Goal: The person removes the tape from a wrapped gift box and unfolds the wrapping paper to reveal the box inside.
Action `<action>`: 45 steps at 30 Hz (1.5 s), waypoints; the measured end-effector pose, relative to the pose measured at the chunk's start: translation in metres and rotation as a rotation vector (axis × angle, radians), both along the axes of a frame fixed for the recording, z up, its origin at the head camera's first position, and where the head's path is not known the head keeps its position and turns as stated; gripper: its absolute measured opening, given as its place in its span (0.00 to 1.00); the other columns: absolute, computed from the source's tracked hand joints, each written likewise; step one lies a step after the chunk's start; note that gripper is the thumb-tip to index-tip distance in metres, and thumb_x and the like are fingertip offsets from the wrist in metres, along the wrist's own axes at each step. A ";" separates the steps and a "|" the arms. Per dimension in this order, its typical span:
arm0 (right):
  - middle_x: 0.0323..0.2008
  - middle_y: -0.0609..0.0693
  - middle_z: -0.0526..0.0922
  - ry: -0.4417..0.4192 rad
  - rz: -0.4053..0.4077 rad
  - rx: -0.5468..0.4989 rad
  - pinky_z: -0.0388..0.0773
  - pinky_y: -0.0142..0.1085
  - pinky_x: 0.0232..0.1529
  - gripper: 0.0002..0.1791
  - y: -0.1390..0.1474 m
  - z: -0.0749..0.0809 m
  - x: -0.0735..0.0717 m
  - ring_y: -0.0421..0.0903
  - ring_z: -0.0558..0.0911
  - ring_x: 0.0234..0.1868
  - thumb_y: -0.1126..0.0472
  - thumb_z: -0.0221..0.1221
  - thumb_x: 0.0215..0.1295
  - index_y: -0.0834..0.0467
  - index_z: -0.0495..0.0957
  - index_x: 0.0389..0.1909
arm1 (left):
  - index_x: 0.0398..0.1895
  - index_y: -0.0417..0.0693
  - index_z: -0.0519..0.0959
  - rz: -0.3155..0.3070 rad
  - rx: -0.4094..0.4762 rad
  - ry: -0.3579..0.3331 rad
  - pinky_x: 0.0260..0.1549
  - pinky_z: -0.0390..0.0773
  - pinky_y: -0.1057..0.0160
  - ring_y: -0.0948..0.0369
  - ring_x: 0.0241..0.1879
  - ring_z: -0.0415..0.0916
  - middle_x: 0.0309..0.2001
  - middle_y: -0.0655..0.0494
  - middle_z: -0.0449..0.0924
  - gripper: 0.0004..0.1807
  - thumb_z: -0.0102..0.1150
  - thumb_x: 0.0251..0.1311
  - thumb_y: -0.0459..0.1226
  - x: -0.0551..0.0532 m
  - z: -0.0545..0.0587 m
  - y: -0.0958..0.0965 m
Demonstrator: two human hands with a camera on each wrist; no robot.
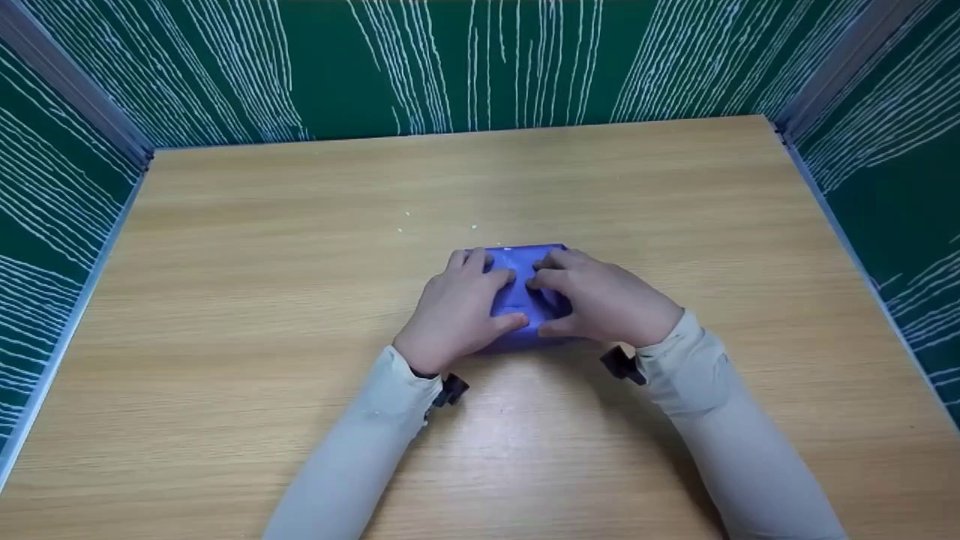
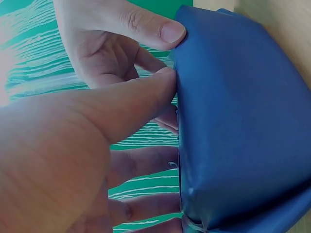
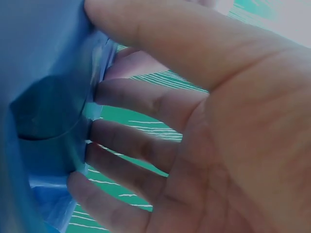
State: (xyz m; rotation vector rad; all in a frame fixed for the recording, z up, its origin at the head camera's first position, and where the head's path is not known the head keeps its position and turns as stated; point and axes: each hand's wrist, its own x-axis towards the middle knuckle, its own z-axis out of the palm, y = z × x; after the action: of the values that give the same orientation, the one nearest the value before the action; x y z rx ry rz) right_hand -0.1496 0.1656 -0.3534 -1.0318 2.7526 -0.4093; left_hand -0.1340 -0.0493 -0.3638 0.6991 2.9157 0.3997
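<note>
My grip is loose-fingered: left hand (image 1: pixel 459 306) and right hand (image 1: pixel 601 298) touch the left and right sides of the purple packet (image 1: pixel 516 301), equally near; its long axis I cannot tell.

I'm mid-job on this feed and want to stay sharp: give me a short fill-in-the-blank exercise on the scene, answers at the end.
1. Counting the left grip and the right grip, ____ grips touch the blue-purple object.
2. The small white specks on the table lie ____ from the person than the blue-purple object does.
3. Behind their white lines, the walls are coloured ____.

Missing words: two; farther; green.
</note>
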 end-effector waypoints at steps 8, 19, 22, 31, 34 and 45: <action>0.61 0.60 0.77 -0.041 -0.024 0.002 0.77 0.51 0.63 0.34 -0.002 -0.001 -0.001 0.57 0.78 0.61 0.49 0.77 0.57 0.61 0.81 0.61 | 0.71 0.50 0.76 -0.016 -0.018 -0.028 0.60 0.76 0.44 0.44 0.73 0.61 0.74 0.41 0.66 0.35 0.59 0.69 0.61 -0.002 0.001 -0.002; 0.59 0.58 0.77 -0.039 -0.020 -0.013 0.77 0.50 0.62 0.33 -0.001 -0.001 -0.001 0.56 0.77 0.60 0.49 0.78 0.56 0.61 0.81 0.59 | 0.75 0.54 0.72 -0.042 0.011 -0.085 0.69 0.68 0.45 0.48 0.75 0.61 0.76 0.48 0.65 0.37 0.63 0.66 0.58 -0.003 0.009 -0.013; 0.59 0.58 0.77 -0.041 -0.018 -0.016 0.77 0.50 0.62 0.33 -0.001 -0.001 -0.001 0.56 0.77 0.60 0.49 0.78 0.56 0.61 0.81 0.59 | 0.75 0.54 0.71 -0.057 0.020 -0.105 0.70 0.67 0.47 0.50 0.76 0.62 0.76 0.49 0.65 0.38 0.66 0.65 0.57 -0.003 0.011 -0.017; 0.60 0.59 0.77 -0.056 -0.026 -0.021 0.77 0.50 0.62 0.33 -0.001 -0.001 -0.001 0.57 0.76 0.61 0.50 0.77 0.56 0.61 0.81 0.60 | 0.65 0.54 0.80 -0.069 0.048 -0.036 0.64 0.74 0.52 0.54 0.66 0.72 0.66 0.52 0.76 0.25 0.67 0.67 0.49 -0.004 0.019 -0.024; 0.60 0.59 0.77 -0.056 -0.026 -0.023 0.77 0.50 0.61 0.33 -0.002 0.000 -0.002 0.56 0.76 0.61 0.50 0.77 0.56 0.61 0.81 0.60 | 0.58 0.51 0.84 -0.035 0.064 0.033 0.53 0.80 0.54 0.55 0.55 0.77 0.56 0.53 0.82 0.18 0.63 0.70 0.47 -0.004 0.021 -0.023; 0.61 0.57 0.76 -0.114 -0.086 -0.001 0.76 0.50 0.63 0.34 -0.004 0.001 -0.002 0.54 0.76 0.59 0.51 0.77 0.57 0.60 0.81 0.62 | 0.23 0.50 0.75 0.071 0.047 0.022 0.25 0.67 0.63 0.60 0.25 0.73 0.22 0.59 0.72 0.23 0.63 0.69 0.54 -0.003 0.015 -0.020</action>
State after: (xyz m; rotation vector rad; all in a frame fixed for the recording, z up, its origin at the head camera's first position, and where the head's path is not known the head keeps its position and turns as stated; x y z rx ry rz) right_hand -0.1512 0.1615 -0.3528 -0.8641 2.7013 -0.4672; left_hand -0.1367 -0.0690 -0.3491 0.6117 2.9678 0.4722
